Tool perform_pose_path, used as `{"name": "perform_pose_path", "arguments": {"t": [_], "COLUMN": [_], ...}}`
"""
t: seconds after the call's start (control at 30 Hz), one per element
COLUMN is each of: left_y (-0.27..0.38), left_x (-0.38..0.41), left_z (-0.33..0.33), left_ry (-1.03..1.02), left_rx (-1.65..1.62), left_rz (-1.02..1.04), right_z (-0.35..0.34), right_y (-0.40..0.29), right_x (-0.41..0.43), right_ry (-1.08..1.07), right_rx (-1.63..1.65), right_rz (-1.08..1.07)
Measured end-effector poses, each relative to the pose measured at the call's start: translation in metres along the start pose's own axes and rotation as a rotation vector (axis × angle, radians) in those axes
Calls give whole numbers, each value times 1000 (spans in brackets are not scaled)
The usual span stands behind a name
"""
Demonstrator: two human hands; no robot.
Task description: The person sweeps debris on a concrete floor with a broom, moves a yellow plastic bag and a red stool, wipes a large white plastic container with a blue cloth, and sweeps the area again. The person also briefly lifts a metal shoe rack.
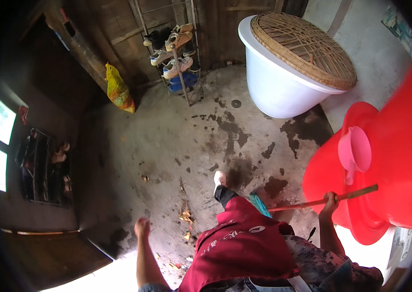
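Observation:
My right hand (pixel 330 203) grips the stick (pixel 295 206) of a broom near its upper end. The teal broom head (pixel 259 204) is low beside my apron, partly hidden by it. Held out to the left over the floor, my left hand (pixel 142 228) looks loosely closed, and nothing shows in it. Scraps of brownish-yellow litter (pixel 186 217) lie on the stained concrete floor (pixel 162 146) between my left hand and the red apron (pixel 242 248). One white shoe (pixel 220 178) of mine is stepping forward.
Large red plastic tubs (pixel 323 171) with a pink dipper (pixel 354 149) stand close on the right. Ahead is a white tub (pixel 282 84) under a woven bamboo tray (pixel 304 47). A shoe rack (pixel 182 76) and a yellow bag (pixel 118 91) are by the wooden wall.

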State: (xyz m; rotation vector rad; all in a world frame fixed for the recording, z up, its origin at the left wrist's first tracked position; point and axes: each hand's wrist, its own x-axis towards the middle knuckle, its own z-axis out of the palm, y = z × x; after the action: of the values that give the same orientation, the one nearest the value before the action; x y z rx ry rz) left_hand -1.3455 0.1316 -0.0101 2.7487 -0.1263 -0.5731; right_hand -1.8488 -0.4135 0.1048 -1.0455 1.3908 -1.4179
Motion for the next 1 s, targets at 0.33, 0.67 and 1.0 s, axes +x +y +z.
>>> {"name": "perform_pose_path", "arguments": {"t": [0.33,0.67,1.0], "left_y": [509,769,925], "left_x": [138,182,386], "left_z": [10,34,60], "left_ry": [-443,-682,-583], "left_rx": [-118,-414,-538], "left_rz": [803,1404,1536], "right_z": [362,555,722], "right_y": [-101,-173,-192], "right_x": [59,94,179], "right_ry": [-344,-1240,-764], "right_rx": [250,316,330], "right_rz": [66,-323,-395]}}
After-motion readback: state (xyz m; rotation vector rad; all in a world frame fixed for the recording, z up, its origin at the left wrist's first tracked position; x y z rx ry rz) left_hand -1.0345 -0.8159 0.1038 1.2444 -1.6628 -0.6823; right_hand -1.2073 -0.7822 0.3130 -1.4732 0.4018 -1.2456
